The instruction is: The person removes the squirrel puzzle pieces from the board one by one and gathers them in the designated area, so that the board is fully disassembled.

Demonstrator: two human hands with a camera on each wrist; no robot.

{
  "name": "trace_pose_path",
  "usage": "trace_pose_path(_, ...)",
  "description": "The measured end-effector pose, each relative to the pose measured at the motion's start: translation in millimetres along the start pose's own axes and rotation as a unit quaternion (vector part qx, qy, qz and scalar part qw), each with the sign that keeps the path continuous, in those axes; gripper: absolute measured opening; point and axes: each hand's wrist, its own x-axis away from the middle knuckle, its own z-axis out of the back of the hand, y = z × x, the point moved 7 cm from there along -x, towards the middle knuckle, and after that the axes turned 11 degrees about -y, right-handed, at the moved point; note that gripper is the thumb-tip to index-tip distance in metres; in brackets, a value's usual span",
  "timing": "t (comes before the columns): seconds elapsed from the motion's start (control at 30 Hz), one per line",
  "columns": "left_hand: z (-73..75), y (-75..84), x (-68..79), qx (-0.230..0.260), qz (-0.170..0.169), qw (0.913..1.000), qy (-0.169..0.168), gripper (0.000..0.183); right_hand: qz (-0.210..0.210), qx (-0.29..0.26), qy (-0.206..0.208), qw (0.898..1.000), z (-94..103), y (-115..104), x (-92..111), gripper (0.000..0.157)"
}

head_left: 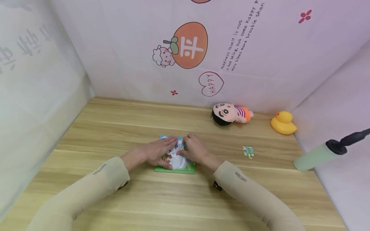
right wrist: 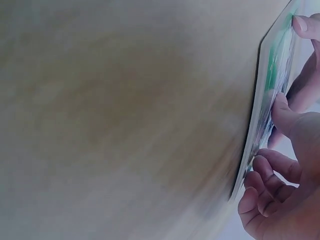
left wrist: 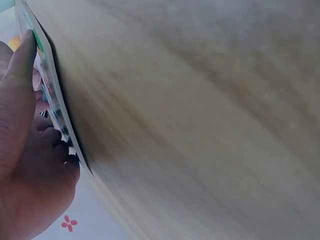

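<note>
While two bare hands work over a flat, rectangular picture board with a green near border and a blue far edge (head_left: pixel 177 171), that near edge lies exposed on the pale wood-grain worktop (head_left: pixel 115 134). Room extends from the board toward the person, between two beige sleeves (head_left: pixel 95 181), and from its left side out to a white side wall (head_left: pixel 40 96).

Left of the board's middle, the left hand (head_left: pixel 157 150) lies across the picture, its grip spread, fingers extended and thumb pressing near the green border. At the board's right side, the right hand (head_left: pixel 198 150) has its fingers bent and its thumb on the printed face; whether that grip pinches anything cannot be told.

Right of the board, well apart, lies a small blue-and-green jigsaw fragment with knobbed edges (head_left: pixel 248 151). Farther right stands a light green cylinder with a black top (head_left: pixel 315 156). Beyond the board to the right lie a black-haired doll with a striped top (head_left: pixel 226 113) and, farther over, a yellow toy duck (head_left: pixel 284 123).

On the white printed backdrop (head_left: pixel 130 48) beyond the board, a heart reads "HAPPY", an orange fruit carries "平", and slanting lines begin "Happiness itself is not a bad thing". Both sleeves bear small dark lettering, apparently "Let's Slim".
</note>
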Motion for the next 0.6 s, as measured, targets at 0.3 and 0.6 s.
trace_pose_path(0.3,-4.9,-15.2,3.2,-0.014,0.070,0.9971,0.026,0.098,0.001,0.012,0.000,1.000,-2.4,-2.0,-0.3,0.050)
trace_pose_path(0.6,-4.3,-15.9,3.6,-0.029,0.086,0.9957,0.018,0.097,0.001,0.018,0.000,1.000,0.0,-3.6,0.5,0.048)
